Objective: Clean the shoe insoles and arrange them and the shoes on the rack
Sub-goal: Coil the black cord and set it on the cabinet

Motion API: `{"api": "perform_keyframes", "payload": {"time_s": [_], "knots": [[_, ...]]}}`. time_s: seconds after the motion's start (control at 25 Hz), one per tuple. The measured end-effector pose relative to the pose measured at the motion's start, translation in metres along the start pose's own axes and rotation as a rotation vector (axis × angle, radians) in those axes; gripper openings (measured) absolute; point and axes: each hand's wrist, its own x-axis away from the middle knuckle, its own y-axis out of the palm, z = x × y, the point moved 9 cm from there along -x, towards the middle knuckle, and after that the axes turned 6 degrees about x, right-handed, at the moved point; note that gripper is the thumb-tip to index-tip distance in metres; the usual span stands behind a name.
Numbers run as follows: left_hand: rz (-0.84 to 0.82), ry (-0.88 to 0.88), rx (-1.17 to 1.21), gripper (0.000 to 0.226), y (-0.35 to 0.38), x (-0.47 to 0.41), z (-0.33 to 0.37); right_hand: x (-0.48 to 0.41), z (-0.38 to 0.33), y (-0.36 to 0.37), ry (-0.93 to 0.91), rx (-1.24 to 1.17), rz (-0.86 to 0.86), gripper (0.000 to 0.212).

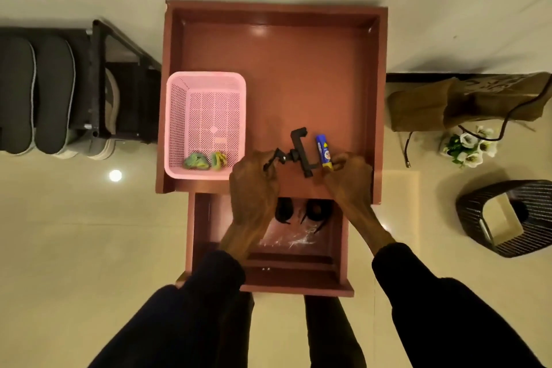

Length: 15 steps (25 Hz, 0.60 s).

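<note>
A person in dark sleeves leans over a red-brown table (298, 68). Near its front edge, the left hand (254, 185) grips the thin leg of a black clamp stand (300, 149). The right hand (348, 176) pinches the yellow-capped end of a blue tube (324, 149) lying just beside the stand. A pink basket (206, 76) sits at the table's left edge, with green and yellow scrub pads (197, 160) in its front corner. Below the front edge, a drawer (298, 281) stands open. Left of the table, two dark insoles (18, 92) lie side by side on top of the black rack (97, 77), and pale shoes (112, 110) show partly on a lower tier.
</note>
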Motion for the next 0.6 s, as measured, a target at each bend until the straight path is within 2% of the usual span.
{"api": "perform_keyframes", "payload": {"time_s": [0.12,0.2,0.32,0.44,0.6], "knots": [[-0.059,-0.114,0.123,0.025,-0.022,0.075,-0.037,0.073,0.039,0.027,0.06,-0.066,-0.004,0.014],[-0.099,-0.163,0.092,0.025,-0.041,0.122,-0.067,0.114,0.06,0.055,0.117,-0.088,-0.039,0.013],[-0.163,-0.234,0.083,0.022,-0.059,0.138,-0.114,0.143,0.073,0.107,0.173,-0.066,-0.092,0.01],[-0.209,-0.121,-0.102,0.022,-0.059,0.129,-0.152,0.149,0.064,0.152,0.168,-0.014,-0.12,0.006],[-0.237,0.093,-0.369,0.037,-0.027,0.093,-0.181,0.116,0.056,0.2,0.205,0.013,-0.101,0.007]]}}
